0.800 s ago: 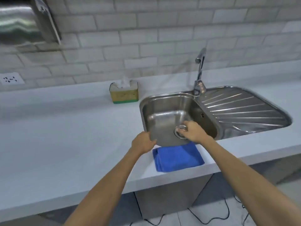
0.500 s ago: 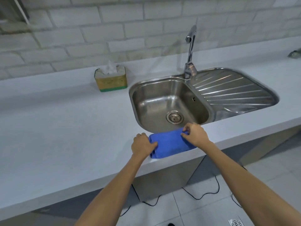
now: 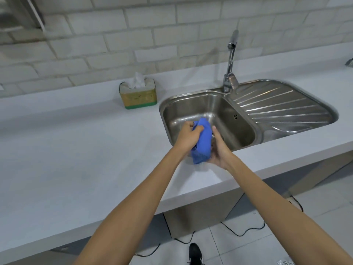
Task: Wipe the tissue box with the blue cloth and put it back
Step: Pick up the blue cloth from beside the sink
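Observation:
The blue cloth (image 3: pixel 202 141) is bunched up and lifted off the counter, held between both hands over the sink's front rim. My left hand (image 3: pixel 188 135) grips its upper left side. My right hand (image 3: pixel 218 149) cups it from below and from the right. The tissue box (image 3: pixel 138 95), yellow with a green base and a white tissue sticking out of the top, stands on the white counter (image 3: pixel 76 150) against the wall, left of the sink and well beyond the hands.
A steel sink (image 3: pixel 238 119) with a drainboard (image 3: pixel 282 109) and a tall tap (image 3: pixel 231 60) fills the right of the counter. A brick wall runs behind. Black cables (image 3: pixel 242 234) lie on the tiled floor below the counter's front edge.
The cloth lay flat on the counter edge before; both hands have closed on it, lifted it and bunched it up above the sink rim.

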